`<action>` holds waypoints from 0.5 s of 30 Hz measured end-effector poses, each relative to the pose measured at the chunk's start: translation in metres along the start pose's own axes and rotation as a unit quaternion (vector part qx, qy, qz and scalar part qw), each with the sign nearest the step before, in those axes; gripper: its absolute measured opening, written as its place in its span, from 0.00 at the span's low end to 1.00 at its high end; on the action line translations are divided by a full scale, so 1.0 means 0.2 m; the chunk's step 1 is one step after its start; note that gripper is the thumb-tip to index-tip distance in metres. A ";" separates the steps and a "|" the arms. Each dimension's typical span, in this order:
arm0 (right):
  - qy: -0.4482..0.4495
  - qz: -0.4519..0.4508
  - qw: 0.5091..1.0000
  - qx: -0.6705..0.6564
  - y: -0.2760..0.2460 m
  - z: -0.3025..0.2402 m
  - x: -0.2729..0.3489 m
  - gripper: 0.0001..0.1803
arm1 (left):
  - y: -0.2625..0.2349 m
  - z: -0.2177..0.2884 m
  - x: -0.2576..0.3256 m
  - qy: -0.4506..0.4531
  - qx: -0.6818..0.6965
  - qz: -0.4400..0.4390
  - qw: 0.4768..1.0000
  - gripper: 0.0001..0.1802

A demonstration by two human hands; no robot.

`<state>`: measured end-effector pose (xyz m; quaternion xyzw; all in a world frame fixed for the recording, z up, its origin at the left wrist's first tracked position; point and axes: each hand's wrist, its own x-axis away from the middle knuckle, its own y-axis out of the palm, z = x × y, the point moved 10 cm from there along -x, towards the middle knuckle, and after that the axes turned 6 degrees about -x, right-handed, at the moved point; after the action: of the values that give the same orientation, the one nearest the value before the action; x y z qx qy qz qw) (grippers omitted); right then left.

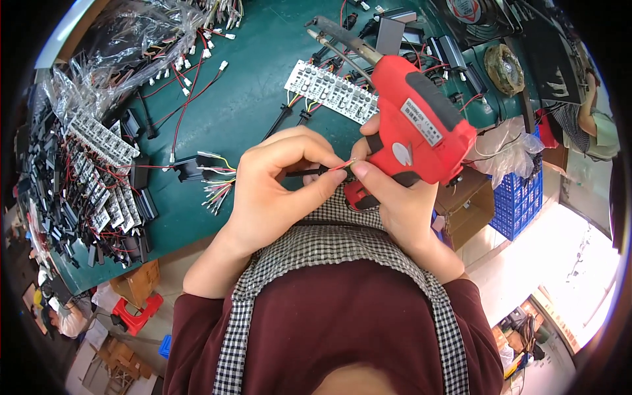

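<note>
My left hand (280, 174) pinches thin coloured wires (342, 165) between thumb and forefinger, at the end of a black cable (306, 172). In my right hand (398, 201) is a red soldering gun (411, 125), its tip pointing up and to the left. The right thumb and a fingertip also meet the ends of those wires. Beyond my hands lies a strip of white circuit boards (332, 91), with cables attached along its near edge. A bunch of bare-ended cable wires (216, 184) lies left of my left hand.
Circuit boards and black housings (105, 178) are piled at the left, by a clear plastic bag (138, 46) and white-plugged leads (191, 85). Black housings (451, 52) and a solder wire roll (503, 69) lie at the far right, near a fan (471, 16). A blue crate (517, 204) stands lower right.
</note>
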<state>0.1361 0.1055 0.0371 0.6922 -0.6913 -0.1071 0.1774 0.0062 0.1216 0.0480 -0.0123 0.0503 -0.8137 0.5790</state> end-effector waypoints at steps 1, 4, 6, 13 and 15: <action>0.010 0.009 1.000 -0.019 -0.01 0.00 0.00 0.21 | 0.00 0.01 0.00 0.000 0.000 0.000 1.000 0.07; 0.010 0.018 1.000 -0.010 -0.02 -0.01 0.00 0.24 | 0.00 0.16 0.01 0.121 -0.199 0.037 0.972 0.08; -0.017 -0.001 0.998 0.057 -0.05 -0.05 0.00 0.22 | 0.10 0.37 0.14 0.405 -0.434 0.147 0.792 0.09; -0.003 0.025 0.998 0.054 -0.31 -0.10 0.12 0.25 | 0.16 0.12 -0.01 0.351 -0.559 0.121 0.741 0.06; 0.035 0.022 0.998 0.046 -0.37 -0.06 0.17 0.29 | 0.15 0.06 -0.04 0.264 -0.576 0.074 0.770 0.14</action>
<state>0.2099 0.0717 0.0229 0.6876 -0.7038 -0.0471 0.1723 0.0375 0.1181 0.0578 -0.1241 0.6613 -0.5580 0.4857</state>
